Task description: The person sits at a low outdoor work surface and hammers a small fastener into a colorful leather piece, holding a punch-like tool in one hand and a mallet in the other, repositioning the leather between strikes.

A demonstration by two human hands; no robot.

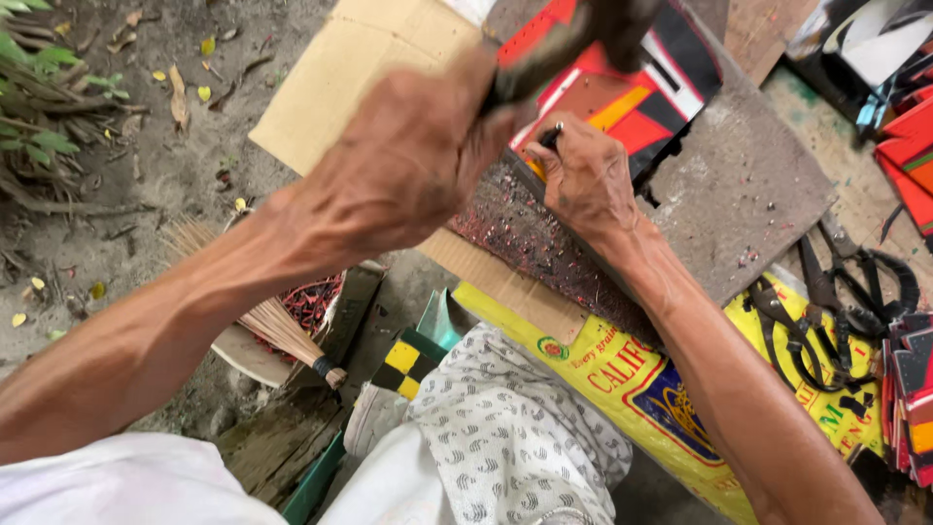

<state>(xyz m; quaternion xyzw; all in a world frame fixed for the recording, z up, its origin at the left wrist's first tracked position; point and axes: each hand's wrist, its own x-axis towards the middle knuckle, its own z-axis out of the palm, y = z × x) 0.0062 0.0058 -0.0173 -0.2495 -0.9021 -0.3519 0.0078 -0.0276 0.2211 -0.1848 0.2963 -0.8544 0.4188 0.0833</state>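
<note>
Upper left of the frame: sandy ground, dry leaves. Lower left: a straw hand broom [260,321], bound at the neck.

Centre: our left hand [408,160], fingers closed round a dark, motion-blurred hammer [573,44], raised.

Right of centre: our right hand [583,180], fingertips pinching a slim dark punch [551,138] upright on a red, orange and black sheet piece [637,92]. This lay on a worn grey board [739,194] littered with tiny red cuttings; we judged many punchings done, this piece unfinished.

Right edge: black scissors [860,282] on a yellow woven sack [622,379]; stacked coloured pieces [914,389], seemingly awaiting or finished, we could not tell.
</note>
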